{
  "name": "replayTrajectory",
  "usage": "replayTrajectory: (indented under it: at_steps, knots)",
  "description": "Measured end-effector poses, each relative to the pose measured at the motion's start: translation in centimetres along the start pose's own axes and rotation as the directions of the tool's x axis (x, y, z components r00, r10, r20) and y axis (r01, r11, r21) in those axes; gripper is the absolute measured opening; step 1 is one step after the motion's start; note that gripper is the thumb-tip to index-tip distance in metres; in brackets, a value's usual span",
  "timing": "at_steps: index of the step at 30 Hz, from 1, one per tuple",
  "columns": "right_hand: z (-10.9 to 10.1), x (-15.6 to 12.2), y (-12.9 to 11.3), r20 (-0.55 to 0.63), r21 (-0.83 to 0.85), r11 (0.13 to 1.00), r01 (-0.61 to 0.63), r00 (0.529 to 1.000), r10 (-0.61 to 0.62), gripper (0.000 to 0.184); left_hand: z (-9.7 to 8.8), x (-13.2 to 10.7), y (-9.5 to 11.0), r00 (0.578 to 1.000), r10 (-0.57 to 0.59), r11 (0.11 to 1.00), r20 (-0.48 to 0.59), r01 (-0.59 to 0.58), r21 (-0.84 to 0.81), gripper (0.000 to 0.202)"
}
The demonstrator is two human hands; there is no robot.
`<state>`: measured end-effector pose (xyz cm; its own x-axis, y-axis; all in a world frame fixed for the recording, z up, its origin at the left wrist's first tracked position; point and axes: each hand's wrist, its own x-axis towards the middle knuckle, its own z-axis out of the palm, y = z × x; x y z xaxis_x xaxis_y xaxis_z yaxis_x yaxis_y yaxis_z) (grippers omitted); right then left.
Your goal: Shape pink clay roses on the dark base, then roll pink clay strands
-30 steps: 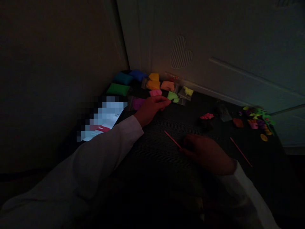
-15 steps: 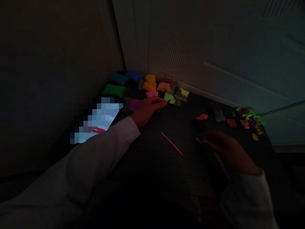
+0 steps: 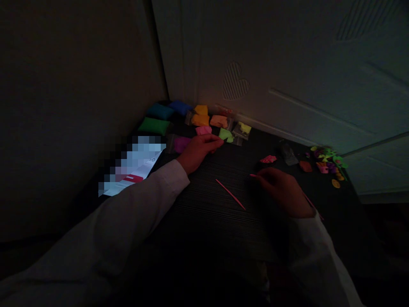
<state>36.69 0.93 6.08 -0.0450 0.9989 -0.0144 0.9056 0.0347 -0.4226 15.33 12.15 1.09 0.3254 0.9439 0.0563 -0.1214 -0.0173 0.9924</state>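
Note:
In dim light my left hand [image 3: 198, 150] lies on the dark ribbed mat [image 3: 204, 213], its fingers drawn together at the edge of a light green clay packet [image 3: 226, 134]. My right hand [image 3: 283, 191] is closed around a thin pink stick [image 3: 254, 175]; the tip pokes out to the left and the tail runs back past my wrist. A second pink stick [image 3: 230, 194] lies loose on the mat between my hands. Pink clay shapes on something dark [image 3: 268, 160] sit just beyond my right hand.
Several coloured clay packets [image 3: 201, 120] are lined up in the far corner, green [image 3: 154, 125] and blue ones at the left. A paper sheet [image 3: 134, 168] lies at the left. Small finished clay pieces [image 3: 326, 160] are clustered at the right. A white panel with a heart [image 3: 235, 81] stands behind.
My right hand let go of the first stick, reached right, took the other pink stick and brought it back left. My left hand stayed at the green packet.

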Motion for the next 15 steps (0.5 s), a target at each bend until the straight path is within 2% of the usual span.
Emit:
replayTrajectory:
  at_steps: [3,5,10,12,15]
  knots:
    - [1.0,0.9,-0.9,-0.14,0.095,0.994,0.046,0.99,-0.032,0.02,0.0,0.0,0.0,1.0,0.01,1.0,0.011,-0.01,-0.003,0.021]
    - [2.3,1.6,-1.5,-0.186,0.102,0.99,0.096,0.98,-0.076,0.018,0.0,0.0,-0.1,1.0,0.023,1.0,0.016,-0.023,-0.001,0.021]
    - [5.1,3.4,-2.1,-0.168,-0.007,0.983,0.186,0.968,-0.184,0.016,-0.1,0.1,-0.3,0.999,0.034,0.999,0.013,-0.035,0.018,0.022]
    - [5.3,3.5,-1.9,-0.149,-0.044,0.98,0.196,0.968,-0.201,0.017,-0.1,0.0,-0.3,0.999,0.035,0.999,0.019,-0.035,0.033,0.022]
    - [4.5,2.9,-1.7,-0.163,-0.044,0.98,0.192,0.967,-0.197,0.018,-0.1,0.0,-0.2,0.999,0.026,0.998,0.021,-0.027,0.048,0.023]
